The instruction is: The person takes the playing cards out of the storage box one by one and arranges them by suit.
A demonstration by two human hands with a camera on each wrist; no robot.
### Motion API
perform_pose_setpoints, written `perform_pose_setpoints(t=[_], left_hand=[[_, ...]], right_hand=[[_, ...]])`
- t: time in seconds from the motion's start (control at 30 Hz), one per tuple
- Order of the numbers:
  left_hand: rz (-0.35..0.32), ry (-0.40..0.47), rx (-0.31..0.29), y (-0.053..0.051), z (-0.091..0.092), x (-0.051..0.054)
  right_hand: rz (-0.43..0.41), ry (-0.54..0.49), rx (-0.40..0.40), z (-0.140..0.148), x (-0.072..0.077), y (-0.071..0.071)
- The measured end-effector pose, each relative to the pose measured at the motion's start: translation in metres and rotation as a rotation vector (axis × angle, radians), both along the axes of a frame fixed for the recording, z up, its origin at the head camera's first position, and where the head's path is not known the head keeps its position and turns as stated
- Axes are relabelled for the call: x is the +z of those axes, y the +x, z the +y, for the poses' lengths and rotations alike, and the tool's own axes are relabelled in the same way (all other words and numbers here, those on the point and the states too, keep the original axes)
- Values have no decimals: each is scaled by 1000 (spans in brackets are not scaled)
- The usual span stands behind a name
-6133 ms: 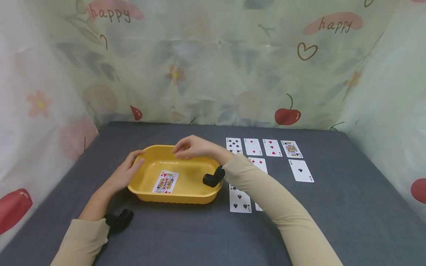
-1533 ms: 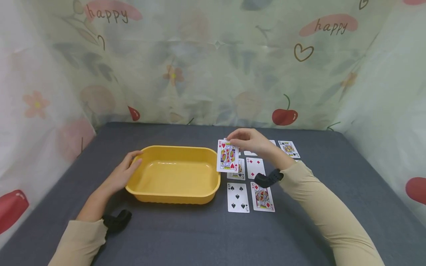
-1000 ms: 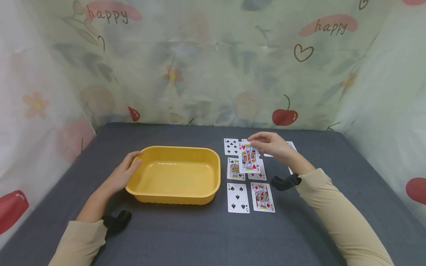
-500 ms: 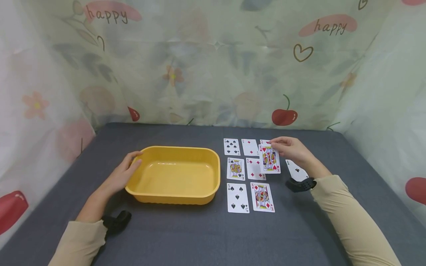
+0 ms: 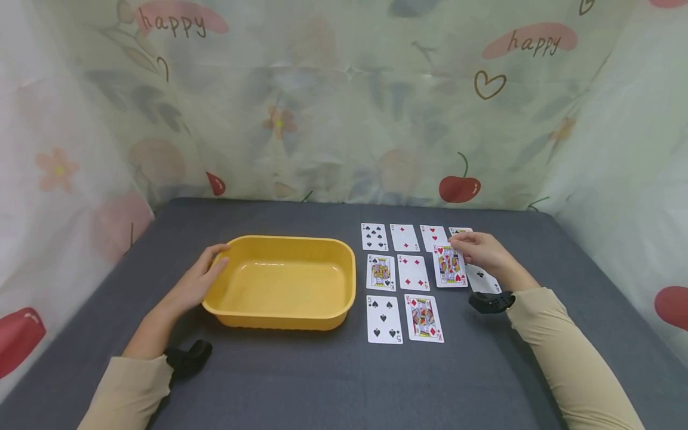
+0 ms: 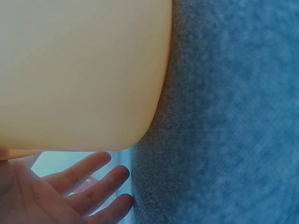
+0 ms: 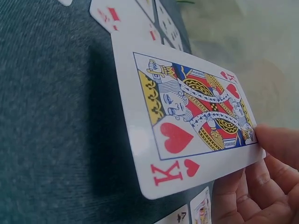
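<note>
My right hand (image 5: 486,251) pinches a king of hearts (image 5: 450,267) by its top corner. The card is tilted above the cloth, between the four of diamonds (image 5: 413,273) and the ace of clubs (image 5: 484,279), which the hand partly covers. In the right wrist view, thumb and fingers hold one end of the king (image 7: 201,102). My left hand (image 5: 200,276) holds the left rim of a yellow plastic tub (image 5: 279,322), thumb over the inside. Several of its fingers (image 6: 93,193) stretch loosely outside the tub wall (image 6: 84,79) in the left wrist view.
Face-up cards lie in rows right of the tub: seven of spades (image 5: 374,237), two of diamonds (image 5: 405,237), three of hearts (image 5: 433,235), king of spades (image 5: 381,273), five of spades (image 5: 384,319), king of diamonds (image 5: 424,318). A patterned curtain (image 5: 333,149) hangs behind the dark cloth (image 5: 301,382).
The king of hearts, earlier lying in the tub, has been lifted out and carried right across the cards, lowering lately. My left hand has stayed at the rim.
</note>
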State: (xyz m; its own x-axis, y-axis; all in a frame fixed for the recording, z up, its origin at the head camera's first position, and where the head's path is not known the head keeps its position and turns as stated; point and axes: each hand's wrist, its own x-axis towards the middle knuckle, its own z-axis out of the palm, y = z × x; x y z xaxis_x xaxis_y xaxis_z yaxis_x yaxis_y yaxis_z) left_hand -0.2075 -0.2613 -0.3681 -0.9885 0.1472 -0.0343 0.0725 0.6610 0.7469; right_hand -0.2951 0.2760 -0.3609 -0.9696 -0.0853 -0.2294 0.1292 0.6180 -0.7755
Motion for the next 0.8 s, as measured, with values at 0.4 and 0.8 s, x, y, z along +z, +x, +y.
perform_pose_setpoints(t=[0.4,0.8], left_hand=[[7,4,1,0,0,0],[4,1,6,1,-1,-1]], right_hand=[[2,31,6,0,-13,-3],[36,77,29,-1,-16,-3]])
